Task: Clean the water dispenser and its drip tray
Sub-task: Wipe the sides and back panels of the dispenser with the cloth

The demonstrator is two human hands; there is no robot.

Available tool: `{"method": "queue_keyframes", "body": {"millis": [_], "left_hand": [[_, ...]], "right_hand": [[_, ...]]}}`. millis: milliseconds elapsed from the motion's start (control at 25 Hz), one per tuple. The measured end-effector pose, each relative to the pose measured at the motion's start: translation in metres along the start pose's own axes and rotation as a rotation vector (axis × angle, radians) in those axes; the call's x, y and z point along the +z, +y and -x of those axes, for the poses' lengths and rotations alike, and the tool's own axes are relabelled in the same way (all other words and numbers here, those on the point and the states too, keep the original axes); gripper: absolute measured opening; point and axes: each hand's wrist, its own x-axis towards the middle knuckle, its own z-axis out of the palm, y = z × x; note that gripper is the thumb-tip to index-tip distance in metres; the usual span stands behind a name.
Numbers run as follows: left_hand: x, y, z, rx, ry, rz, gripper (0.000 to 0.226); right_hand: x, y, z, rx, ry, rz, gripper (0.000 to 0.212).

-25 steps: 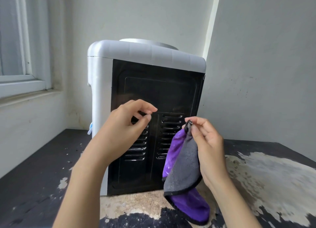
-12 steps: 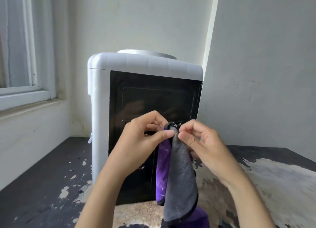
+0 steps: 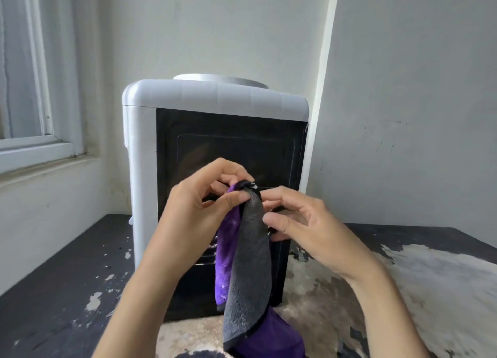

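The white water dispenser (image 3: 215, 97) stands on the table with its black vented back panel (image 3: 228, 142) facing me. Its taps and drip tray are hidden on the far side. In front of the panel hangs a folded cloth (image 3: 250, 263), grey on one face and purple on the other. My left hand (image 3: 193, 212) pinches its top corner between thumb and fingers. My right hand (image 3: 309, 228) is beside the cloth's right edge, thumb and forefinger apart and at most brushing it.
The dark table (image 3: 67, 277) has worn, peeling patches, mostly on the right. A window frame (image 3: 32, 89) and sill sit at the left. Grey walls close in behind the dispenser and on its right (image 3: 403, 115).
The cloth went from my right hand to my left. My left hand came over and pinched its top, and my right fingers loosened off it. The view tilted so the dispenser sits lower.
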Motion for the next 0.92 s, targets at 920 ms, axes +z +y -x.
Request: {"method": "queue_keyframes", "body": {"millis": [920], "left_hand": [[0.040,-0.008,0.008,0.170,-0.189,-0.267,0.039]], "right_hand": [[0.018,-0.007,-0.010,0.156,0.515,-1.105,0.037]]}}
